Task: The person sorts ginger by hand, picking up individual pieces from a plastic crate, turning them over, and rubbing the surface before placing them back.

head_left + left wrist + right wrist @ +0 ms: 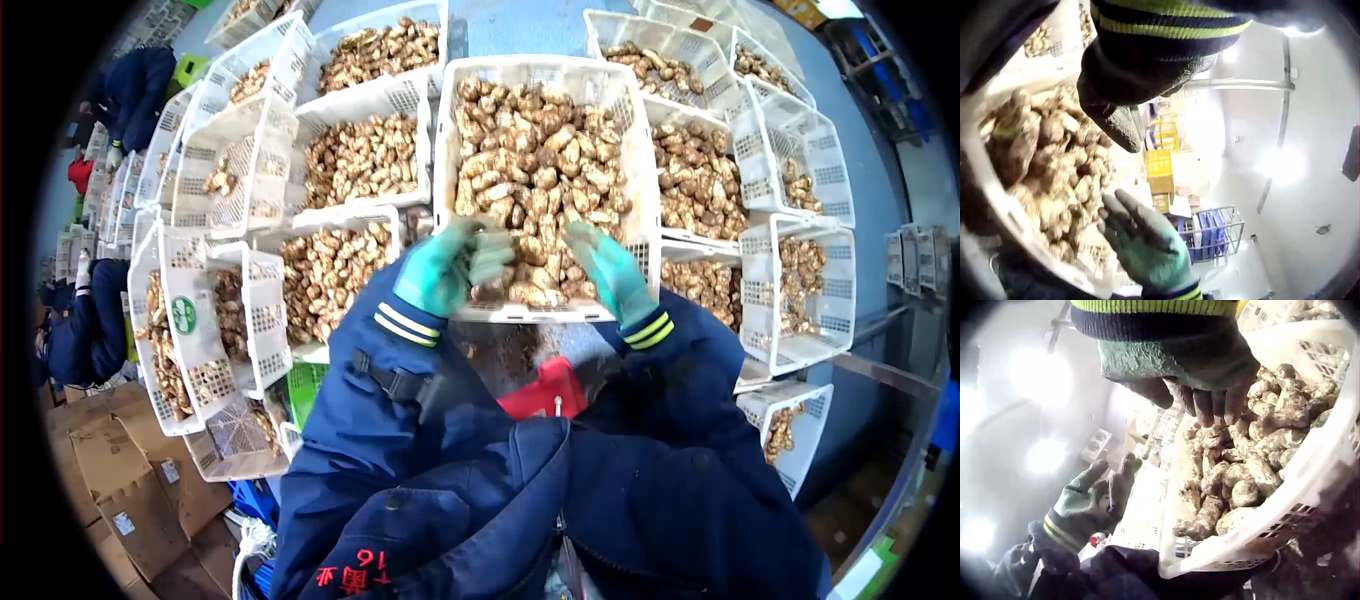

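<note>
A white plastic crate (pixel 545 314) stands in front of the person, heaped with thick brown-and-white mushrooms (pixel 545 150). Both hands wear green gloves with darker palms and fingers. The left hand (pixel 445 268), slightly blurred, hovers over the crate's near left corner; its fingers are loosely bent and nothing shows in them in the right wrist view. At the near right side, the right hand (pixel 612 275) reaches over the mushrooms with its fingers extended. In the left wrist view the right hand (pixel 1150 247) shows straight fingers and a bare palm.
More white crates of mushrooms flank the middle one, including a left crate (pixel 360 205) and a right crate (pixel 700 238). A red object (pixel 550 388) lies below the crate's near edge. Flattened cardboard (pixel 120 450) lies lower left. Other people (pixel 85 325) work at far left.
</note>
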`<state>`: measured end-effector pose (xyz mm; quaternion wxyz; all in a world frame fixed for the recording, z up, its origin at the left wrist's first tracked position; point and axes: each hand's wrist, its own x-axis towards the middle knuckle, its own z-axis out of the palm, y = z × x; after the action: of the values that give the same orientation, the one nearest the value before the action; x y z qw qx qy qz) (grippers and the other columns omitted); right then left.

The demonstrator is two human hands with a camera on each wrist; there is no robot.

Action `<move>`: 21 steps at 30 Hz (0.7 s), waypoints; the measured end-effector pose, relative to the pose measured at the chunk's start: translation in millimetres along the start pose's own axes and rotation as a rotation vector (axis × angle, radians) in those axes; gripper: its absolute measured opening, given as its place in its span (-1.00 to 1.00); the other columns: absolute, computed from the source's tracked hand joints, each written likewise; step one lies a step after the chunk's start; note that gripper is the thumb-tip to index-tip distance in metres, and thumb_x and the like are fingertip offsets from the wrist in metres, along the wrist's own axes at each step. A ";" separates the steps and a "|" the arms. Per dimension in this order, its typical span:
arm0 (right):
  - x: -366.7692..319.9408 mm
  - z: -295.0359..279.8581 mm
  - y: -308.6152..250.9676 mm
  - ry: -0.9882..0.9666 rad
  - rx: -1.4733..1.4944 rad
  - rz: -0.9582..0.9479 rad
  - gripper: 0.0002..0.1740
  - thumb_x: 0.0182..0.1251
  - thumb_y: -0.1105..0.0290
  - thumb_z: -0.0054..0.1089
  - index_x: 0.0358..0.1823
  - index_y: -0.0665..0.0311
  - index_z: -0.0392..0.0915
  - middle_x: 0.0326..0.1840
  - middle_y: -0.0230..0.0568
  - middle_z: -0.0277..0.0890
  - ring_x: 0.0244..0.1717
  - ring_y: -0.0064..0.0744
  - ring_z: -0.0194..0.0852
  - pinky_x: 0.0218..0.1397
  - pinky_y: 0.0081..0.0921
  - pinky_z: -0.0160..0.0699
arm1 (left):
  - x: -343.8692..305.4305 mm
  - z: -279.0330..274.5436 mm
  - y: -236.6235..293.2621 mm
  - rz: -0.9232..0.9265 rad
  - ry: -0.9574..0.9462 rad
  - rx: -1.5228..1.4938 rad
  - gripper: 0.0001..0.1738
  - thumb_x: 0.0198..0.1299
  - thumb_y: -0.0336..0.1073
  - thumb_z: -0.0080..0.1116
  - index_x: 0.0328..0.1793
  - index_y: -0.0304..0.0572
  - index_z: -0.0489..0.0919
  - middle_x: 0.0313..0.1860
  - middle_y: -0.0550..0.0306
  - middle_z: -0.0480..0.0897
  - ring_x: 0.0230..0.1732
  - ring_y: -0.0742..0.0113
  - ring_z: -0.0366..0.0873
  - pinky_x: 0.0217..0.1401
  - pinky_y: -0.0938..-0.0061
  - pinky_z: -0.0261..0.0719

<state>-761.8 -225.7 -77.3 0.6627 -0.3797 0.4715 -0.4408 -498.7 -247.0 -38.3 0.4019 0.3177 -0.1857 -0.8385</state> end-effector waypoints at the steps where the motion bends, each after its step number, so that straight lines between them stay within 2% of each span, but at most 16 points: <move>1: 2.8 -4.5 7.1 0.022 -0.152 -0.034 -0.62 0.42 0.45 -0.04 0.22 0.43 0.39 0.16 -0.17 0.49 0.13 -0.46 0.44 0.22 -0.57 0.38 | -9.1 7.1 -21.4 -0.053 0.025 -0.080 -0.43 0.36 -0.01 -0.03 0.29 -0.34 0.33 0.10 -0.17 0.53 0.05 0.10 0.56 0.07 0.27 0.56; 2: 5.8 -6.9 8.5 0.037 -0.306 -0.070 -0.64 0.42 0.44 -0.02 0.18 0.41 0.43 0.11 -0.18 0.53 0.08 -0.46 0.48 0.18 -0.57 0.41 | -8.5 11.8 -36.5 -0.148 0.042 -0.085 -0.47 0.38 -0.06 -0.05 0.29 -0.33 0.33 0.10 -0.16 0.54 0.05 0.11 0.57 0.08 0.27 0.57; 3: 5.6 -13.3 6.8 0.016 -0.418 -0.085 -0.60 0.46 0.38 -0.03 0.23 0.42 0.38 0.13 -0.19 0.50 0.20 -0.45 0.41 0.28 -0.59 0.31 | -10.2 14.2 -50.7 -0.125 0.041 -0.066 -0.49 0.39 -0.08 -0.06 0.28 -0.34 0.33 0.08 -0.15 0.55 0.03 0.12 0.58 0.05 0.29 0.58; 4: 5.8 -9.8 -6.0 0.072 -0.602 -0.080 -0.62 0.44 0.41 -0.01 0.21 0.42 0.39 0.10 -0.19 0.52 0.15 -0.45 0.44 0.24 -0.60 0.34 | -9.4 14.3 -63.1 -0.099 0.037 -0.042 -0.51 0.40 -0.10 -0.07 0.26 -0.34 0.34 0.07 -0.13 0.55 0.00 0.13 0.59 0.02 0.31 0.59; 6: 15.7 -25.8 10.0 0.122 -0.503 -0.137 -0.62 0.41 0.41 0.02 0.20 0.40 0.41 0.09 -0.19 0.52 0.08 -0.48 0.48 0.19 -0.63 0.37 | -3.2 8.1 -78.3 -0.133 0.094 0.040 -0.57 0.40 -0.15 -0.08 0.23 -0.34 0.37 0.01 -0.08 0.59 -0.07 0.19 0.62 -0.01 0.35 0.63; 9: 34.4 -25.6 -12.1 0.173 -0.777 -0.162 -0.56 0.37 0.42 0.02 0.26 0.33 0.35 0.10 -0.17 0.51 0.04 -0.49 0.49 0.12 -0.62 0.42 | 1.3 -10.4 -89.6 -0.139 0.073 0.043 -0.58 0.39 -0.13 -0.05 0.19 -0.30 0.42 -0.06 -0.03 0.62 -0.12 0.25 0.63 -0.04 0.38 0.64; 10: 46.8 -28.2 -14.2 0.184 -0.850 -0.182 -0.55 0.36 0.42 0.01 0.28 0.32 0.33 0.10 -0.16 0.51 0.04 -0.49 0.49 0.11 -0.61 0.43 | -4.0 2.2 -83.1 -0.119 0.094 0.074 -0.58 0.38 -0.12 -0.03 0.18 -0.29 0.43 -0.08 -0.01 0.63 -0.14 0.27 0.64 -0.06 0.39 0.65; 12: 77.8 -28.9 -20.5 0.202 -1.053 -0.210 -0.47 0.29 0.26 0.05 0.30 0.20 0.33 0.17 0.00 0.44 0.14 -0.04 0.42 0.21 -0.29 0.37 | -0.3 6.5 -82.4 -0.111 0.089 0.134 -0.57 0.36 -0.09 0.01 0.16 -0.27 0.46 -0.15 0.07 0.66 -0.20 0.33 0.64 -0.14 0.43 0.65; 14: 106.9 -22.7 -24.9 0.207 -1.432 -0.263 -0.43 0.28 0.16 0.06 0.31 0.12 0.32 0.20 0.00 0.41 0.19 -0.02 0.37 0.23 -0.22 0.34 | -0.3 11.1 -80.4 -0.147 0.108 0.157 -0.57 0.35 -0.08 0.03 0.15 -0.25 0.48 -0.14 0.09 0.65 -0.20 0.36 0.64 -0.14 0.46 0.64; 15: 125.4 -23.6 -23.8 0.160 -1.572 -0.250 -0.37 0.25 0.08 0.08 0.36 0.04 0.28 0.27 -0.04 0.36 0.26 -0.06 0.32 0.28 -0.17 0.30 | 3.5 5.2 -85.2 -0.156 0.044 0.140 -0.58 0.35 -0.07 0.05 0.14 -0.24 0.49 -0.14 0.14 0.65 -0.19 0.39 0.62 -0.12 0.49 0.63; 16: 137.8 -14.4 -26.3 0.183 -1.709 -0.132 -0.29 0.20 0.04 0.12 0.40 -0.02 0.22 0.32 -0.03 0.32 0.31 -0.01 0.27 0.34 -0.21 0.26 | 1.4 6.3 -84.4 -0.134 0.039 0.146 -0.58 0.35 -0.06 0.05 0.14 -0.23 0.49 -0.14 0.16 0.64 -0.19 0.42 0.61 -0.10 0.50 0.61; 18: 162.8 -7.6 -21.7 0.227 -1.765 -0.145 -0.26 0.17 0.03 0.14 0.41 -0.08 0.20 0.36 -0.03 0.26 0.36 0.00 0.20 0.37 -0.20 0.23 | 1.2 4.0 -86.3 -0.139 -0.006 0.060 -0.58 0.36 -0.08 0.04 0.15 -0.24 0.46 -0.14 0.15 0.63 -0.18 0.41 0.60 -0.09 0.50 0.60; 19: 176.6 -8.8 -23.0 0.211 -1.675 -0.162 -0.26 0.18 0.05 0.13 0.42 -0.08 0.18 0.40 -0.03 0.21 0.39 0.02 0.16 0.37 -0.17 0.23 | 2.7 1.3 -94.8 -0.111 -0.013 -0.011 -0.59 0.36 -0.09 0.04 0.16 -0.25 0.44 -0.15 0.15 0.61 -0.18 0.39 0.60 -0.08 0.49 0.60; 20: 193.1 -15.1 -18.1 0.264 -1.682 -0.206 -0.26 0.18 0.06 0.12 0.42 -0.06 0.18 0.37 -0.03 0.27 0.35 0.00 0.22 0.36 -0.18 0.25 | 1.5 0.6 -98.9 -0.123 -0.064 -0.194 -0.61 0.37 -0.14 0.04 0.15 -0.28 0.43 -0.16 0.15 0.58 -0.23 0.43 0.55 -0.13 0.52 0.58; 21: 209.7 -23.1 -15.1 0.249 -1.636 -0.087 -0.25 0.20 0.04 0.09 0.44 -0.04 0.14 0.40 -0.08 0.23 0.39 -0.06 0.17 0.40 -0.17 0.18 | 7.5 -4.1 -103.1 -0.100 -0.140 -0.255 -0.62 0.37 -0.18 0.04 0.17 -0.29 0.42 -0.16 0.15 0.56 -0.26 0.46 0.52 -0.16 0.55 0.56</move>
<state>-752.4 -430.2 -130.5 0.1026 -0.7081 0.6983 -0.0227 -556.8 -190.5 -102.6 0.3830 0.2138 -0.0891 -0.8943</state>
